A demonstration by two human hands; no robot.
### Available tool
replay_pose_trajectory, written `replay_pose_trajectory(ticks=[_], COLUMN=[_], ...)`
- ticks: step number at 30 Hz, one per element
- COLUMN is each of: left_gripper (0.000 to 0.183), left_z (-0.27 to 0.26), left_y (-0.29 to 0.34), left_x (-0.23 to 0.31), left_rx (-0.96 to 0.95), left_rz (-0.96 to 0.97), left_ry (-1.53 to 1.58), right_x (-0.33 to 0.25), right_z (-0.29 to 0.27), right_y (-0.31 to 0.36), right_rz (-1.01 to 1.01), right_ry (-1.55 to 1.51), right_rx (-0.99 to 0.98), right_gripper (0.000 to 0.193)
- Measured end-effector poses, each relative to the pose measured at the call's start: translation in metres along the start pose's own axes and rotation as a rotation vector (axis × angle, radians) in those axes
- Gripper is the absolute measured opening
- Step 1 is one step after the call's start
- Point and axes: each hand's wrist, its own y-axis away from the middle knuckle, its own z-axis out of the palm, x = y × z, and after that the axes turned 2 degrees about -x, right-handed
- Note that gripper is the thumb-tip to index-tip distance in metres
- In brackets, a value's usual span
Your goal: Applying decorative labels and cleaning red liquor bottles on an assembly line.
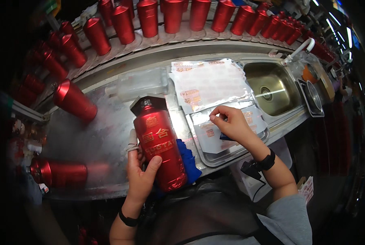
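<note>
Head view: Two bare hands work over a metal tabletop, a red bottle tilted in one of them.
Left hand: Wrapped around the red bottle, the hand lays its thumb across the front, fingers along the left flank.
Bottle's lean: Neck angled away and leftward, foot close to the tabletop's near edge, a blue cloth just beside it on the right.
Right hand: Fingers curled, thumb near the forefinger, the right hand is over printed sheets; whether it pinches anything cannot be told.
Tray edge: The metal tray runs beside the near edge, sheets covering most of it.
Room at left: A stretch of metal separates the held bottle from a lying bottle and a leaning bottle.
Far edge: A clear container lies short of the raised rail; beyond it stands a curving row of red bottles.
Right end: A sink borders the sheets, a white faucet at its far corner.
</note>
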Motion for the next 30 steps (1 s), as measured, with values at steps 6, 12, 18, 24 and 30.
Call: replay_pose_trajectory(ticks=[6, 12, 18, 24, 30], left_gripper=[0.089, 0.091, 0.091, 0.089, 0.088], left_z=[-0.004, -0.007, -0.008, -0.006, -0.007], left_y=[-0.001, 0.0, -0.003, -0.004, -0.003], left_x=[-0.002, -0.006, -0.007, -0.006, -0.006], left_rx=[-0.024, -0.02, -0.038, -0.051, -0.054], left_rz=[-0.051, -0.091, -0.062, -0.059, -0.057], left_ry=[-0.025, 0.006, 0.014, 0.027, 0.027], right_x=[-0.001, 0.011, 0.001, 0.008, 0.013], right_z=[0.015, -0.003, -0.006, 0.0, 0.001], right_y=[0.0, 0.008, 0.01, 0.001, -0.013], right_rz=[-0.117, -0.1, -0.025, -0.12, -0.153], right_ry=[0.248, 0.36, 0.382, 0.398, 0.489], right_rx=[-0.074, -0.054, -0.129, -0.117, -0.175], right_gripper=[0.021, 0.023, 0.038, 0.034, 0.026])
